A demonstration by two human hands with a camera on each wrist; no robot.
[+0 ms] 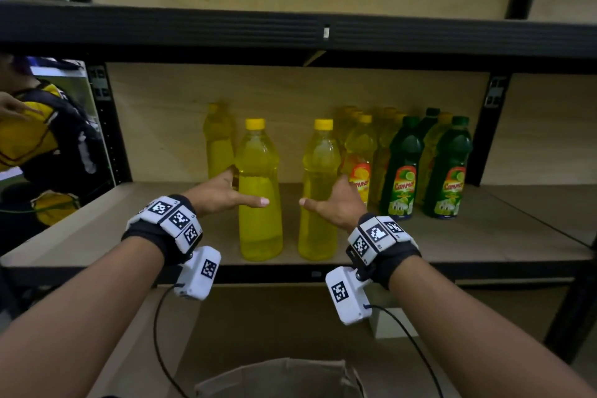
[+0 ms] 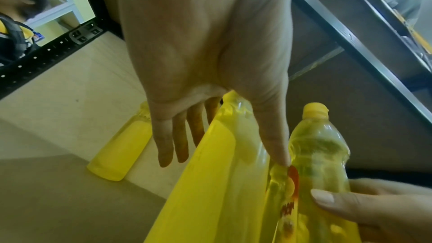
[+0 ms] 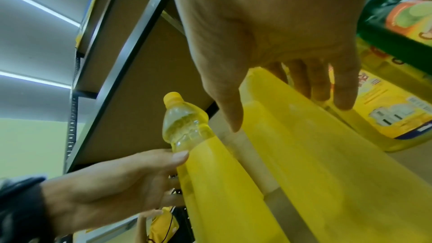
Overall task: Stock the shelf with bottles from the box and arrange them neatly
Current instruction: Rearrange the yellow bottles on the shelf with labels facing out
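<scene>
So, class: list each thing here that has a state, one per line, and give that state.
Left hand: open, around left bottle.
Right hand: open, around right bottle.
Left bottle: upright, capped, full.
Right bottle: upright, capped, full.
Green bottles: upright, capped.
Box: open.

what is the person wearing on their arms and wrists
Both forearms are bare, with no sleeves. Each wrist carries a black band topped with white blocks printed with black-and-white square codes. A white box with one more code hangs under each wrist, and a thin black cable trails from it.
</scene>
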